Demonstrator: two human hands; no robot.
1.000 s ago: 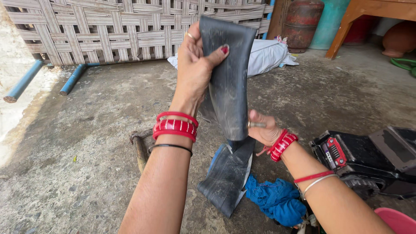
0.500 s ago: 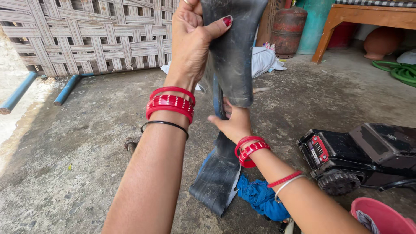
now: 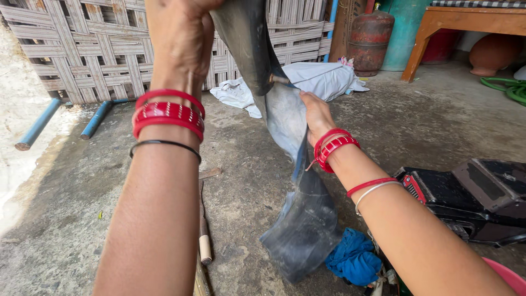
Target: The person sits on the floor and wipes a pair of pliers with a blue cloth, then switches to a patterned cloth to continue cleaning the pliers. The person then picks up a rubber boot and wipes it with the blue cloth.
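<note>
The left hand [image 3: 181, 33] is raised high at the top of the view, fingers curled tight round the upper end of a black rubber inner tube [image 3: 285, 126]; the fingertips themselves are cut off by the frame edge. The right hand [image 3: 316, 112] lies lower down against the tube's flattened side, fingers pressed together along the rubber with the thumb hidden behind it. A short metal valve stem [image 3: 278, 79] sticks out of the tube just above that hand. The tube hangs slack from the grip, and its lower end rests bunched on the concrete floor [image 3: 109, 181].

Touching that lower end is a crumpled blue cloth [image 3: 353, 257]. To the right sits a black toy car [image 3: 476, 200], and a pink tub [image 3: 507, 277] shows at the corner. A wooden-handled tool [image 3: 204, 230] lies on the floor under the left forearm. Farther off lie a white cloth [image 3: 318, 79], two blue pipes [image 3: 96, 118], a woven bamboo screen [image 3: 82, 49] and a rusty gas cylinder [image 3: 370, 41].
</note>
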